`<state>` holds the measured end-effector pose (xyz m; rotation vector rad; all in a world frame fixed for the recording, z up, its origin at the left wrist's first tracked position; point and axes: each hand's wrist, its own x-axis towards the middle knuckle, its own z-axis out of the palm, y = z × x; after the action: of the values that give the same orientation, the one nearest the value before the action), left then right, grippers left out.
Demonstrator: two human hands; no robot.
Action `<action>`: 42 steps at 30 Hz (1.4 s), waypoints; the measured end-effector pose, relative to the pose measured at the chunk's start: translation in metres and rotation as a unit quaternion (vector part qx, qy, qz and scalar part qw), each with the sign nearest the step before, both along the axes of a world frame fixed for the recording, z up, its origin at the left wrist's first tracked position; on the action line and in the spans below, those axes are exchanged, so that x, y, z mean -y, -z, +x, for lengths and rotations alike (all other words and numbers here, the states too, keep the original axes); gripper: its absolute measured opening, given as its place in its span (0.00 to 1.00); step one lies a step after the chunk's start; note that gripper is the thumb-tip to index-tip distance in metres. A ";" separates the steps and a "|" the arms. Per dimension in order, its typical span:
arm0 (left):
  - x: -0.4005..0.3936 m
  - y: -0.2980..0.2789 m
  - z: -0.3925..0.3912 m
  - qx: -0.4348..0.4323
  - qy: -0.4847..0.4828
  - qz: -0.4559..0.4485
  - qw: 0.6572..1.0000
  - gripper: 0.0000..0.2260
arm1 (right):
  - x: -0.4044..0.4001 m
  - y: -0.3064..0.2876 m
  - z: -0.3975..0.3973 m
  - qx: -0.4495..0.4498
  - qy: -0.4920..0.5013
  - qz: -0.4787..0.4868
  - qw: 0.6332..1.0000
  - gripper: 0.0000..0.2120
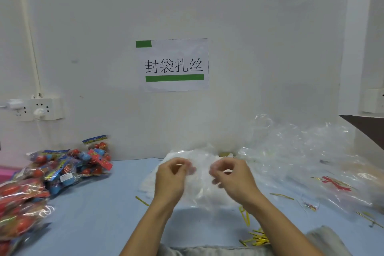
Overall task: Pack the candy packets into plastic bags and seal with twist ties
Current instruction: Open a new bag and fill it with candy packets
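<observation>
A clear plastic bag (200, 181) hangs in front of me above the blue table (99, 210). My left hand (169, 178) pinches its top edge on the left, and my right hand (234, 178) pinches the top edge on the right. Whether the bag holds anything cannot be made out. Candy packets (68, 168) in red and blue wrappers lie piled at the left. Gold twist ties (257, 239) lie scattered near the front edge, right of my right forearm.
A heap of clear plastic bags (311, 156) covers the right side of the table. More red candy packets (18, 210) fill the near left corner. A power strip (35, 108) and a paper sign (173, 64) hang on the wall.
</observation>
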<state>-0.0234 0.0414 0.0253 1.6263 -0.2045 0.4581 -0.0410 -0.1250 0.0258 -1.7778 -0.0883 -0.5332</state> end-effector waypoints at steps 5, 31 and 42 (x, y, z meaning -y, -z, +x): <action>-0.009 0.001 0.004 0.002 -0.134 -0.091 0.987 0.07 | 0.015 -0.007 0.000 0.024 0.123 0.055 0.991 0.09; 0.011 0.002 -0.006 0.009 -0.148 0.076 0.986 0.12 | -0.006 -0.008 -0.009 0.159 0.124 -0.209 0.957 0.21; 0.014 0.011 -0.003 0.103 -0.087 0.152 0.979 0.21 | -0.009 0.001 -0.007 0.127 0.099 -0.151 0.975 0.14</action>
<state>-0.0266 0.0273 0.0144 1.9046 -0.3012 0.7605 -0.0477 -0.1160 0.0245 -2.0178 -0.1777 -0.9308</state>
